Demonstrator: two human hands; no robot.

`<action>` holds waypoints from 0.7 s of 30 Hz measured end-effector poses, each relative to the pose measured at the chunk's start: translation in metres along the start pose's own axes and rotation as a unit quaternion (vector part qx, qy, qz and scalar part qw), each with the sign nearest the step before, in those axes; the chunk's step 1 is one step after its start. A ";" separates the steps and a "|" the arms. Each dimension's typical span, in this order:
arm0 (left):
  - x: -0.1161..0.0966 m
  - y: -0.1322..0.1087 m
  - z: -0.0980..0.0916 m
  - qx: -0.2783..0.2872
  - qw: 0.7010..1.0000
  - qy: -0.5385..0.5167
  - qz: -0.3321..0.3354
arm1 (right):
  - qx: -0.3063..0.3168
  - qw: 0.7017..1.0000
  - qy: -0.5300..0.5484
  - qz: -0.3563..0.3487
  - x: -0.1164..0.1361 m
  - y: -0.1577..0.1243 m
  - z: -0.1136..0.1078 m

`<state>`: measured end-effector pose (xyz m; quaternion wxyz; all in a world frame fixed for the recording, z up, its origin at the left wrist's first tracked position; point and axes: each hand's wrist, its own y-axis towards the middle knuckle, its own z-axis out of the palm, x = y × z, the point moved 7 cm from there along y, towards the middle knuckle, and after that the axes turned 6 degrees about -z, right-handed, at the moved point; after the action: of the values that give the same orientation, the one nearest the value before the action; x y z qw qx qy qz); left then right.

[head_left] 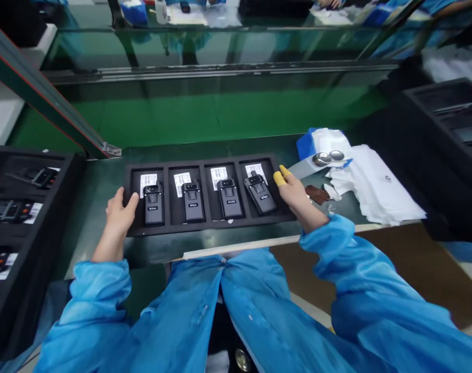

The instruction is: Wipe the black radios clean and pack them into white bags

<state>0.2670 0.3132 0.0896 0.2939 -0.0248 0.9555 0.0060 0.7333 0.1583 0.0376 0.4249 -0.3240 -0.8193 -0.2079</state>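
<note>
A black foam tray (185,228) lies on the green tabletop, split into a row of compartments. Each compartment holds a black handheld device, such as the leftmost one (153,207) and the tilted rightmost one (261,194), marked "Riton". Beside every device a white barcode label (219,177) shows. My left hand (119,213) grips the tray's left end, thumb at the rim and the other fingers partly hidden. At the right end, my right hand (294,194) grips the tray's edge, with yellow finger covers on two fingers.
Stacked black trays with more devices stand at the left (38,217) and at the right (445,114). White cloths (387,186), a blue box (306,145) and round metal lids (322,159) lie right of my tray. Across the partition, people in blue work.
</note>
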 end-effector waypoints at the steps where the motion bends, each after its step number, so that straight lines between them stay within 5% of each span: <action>1: 0.005 -0.001 -0.002 -0.014 1.000 -0.009 -0.020 | -0.003 1.000 -0.001 -0.001 -0.004 0.000 0.003; 6: 0.010 -0.027 -0.022 -0.154 0.982 -0.105 -0.033 | -0.010 1.000 -0.008 -0.021 -0.015 0.002 0.012; 10: -0.020 -0.085 -0.028 -0.279 0.951 -0.084 0.103 | -0.014 0.999 -0.009 -0.035 -0.022 -0.002 0.010; 15: -0.065 -0.131 0.020 -0.267 0.933 -0.073 0.228 | -0.062 0.971 -0.089 -0.213 -0.006 -0.037 -0.005; 21: -0.080 -0.125 0.052 -0.314 0.923 -0.004 0.224 | -0.006 0.945 -0.147 -0.292 -0.010 -0.082 -0.003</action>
<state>0.3681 0.1934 0.0919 0.2656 0.0986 0.8842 0.3715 0.6813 0.0954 0.0253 0.2188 -0.0996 -0.9300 -0.2780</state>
